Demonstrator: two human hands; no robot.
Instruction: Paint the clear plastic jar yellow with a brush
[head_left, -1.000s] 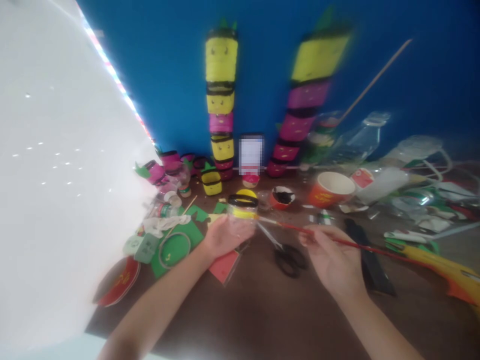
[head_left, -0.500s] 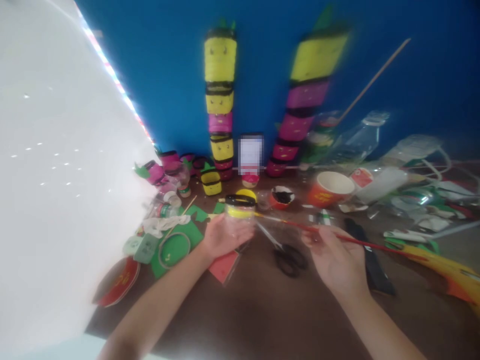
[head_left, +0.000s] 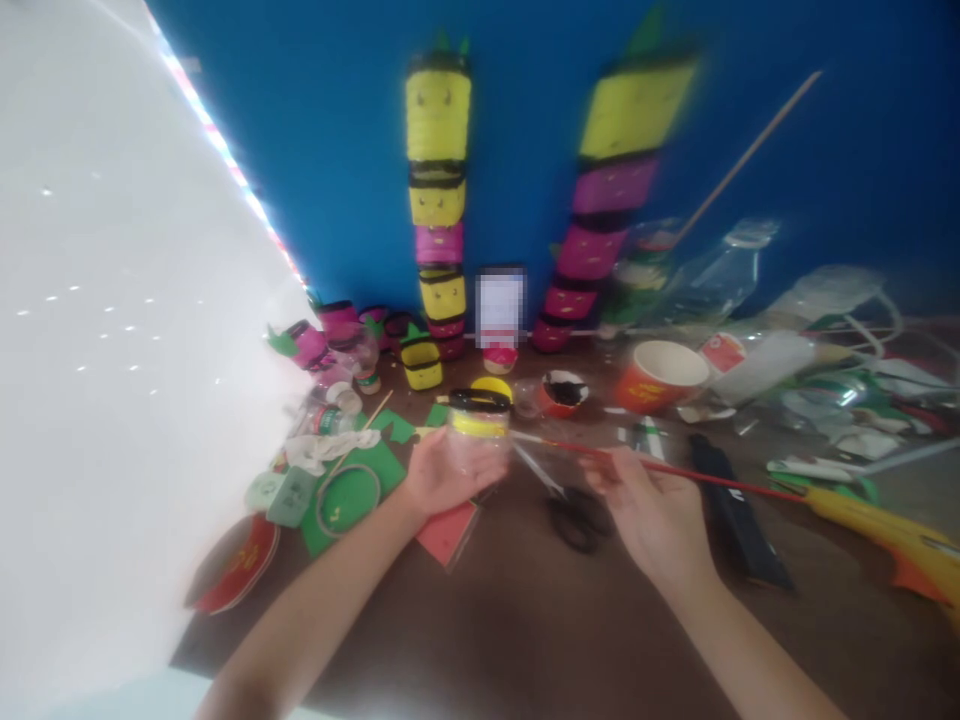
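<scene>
Most of your brown table is buried in craft clutter, so a wide elbow swing could, I judge, topple the two stacks of painted tubs leaning on the blue wall. Your yellow glue gun lies near your right forearm, where a careless pull back might snag it. Black scissors lie open-bladed between your hands, under the brush. Your left hand wraps the clear tub with its yellow band and black rim, held mid-table just above the clutter. Your right hand pinches the red-handled brush, tip just beside the tub. If the tub turns in a loose grip, any paint on that tip could smear the band; the small dish of black paint behind could tip too.
</scene>
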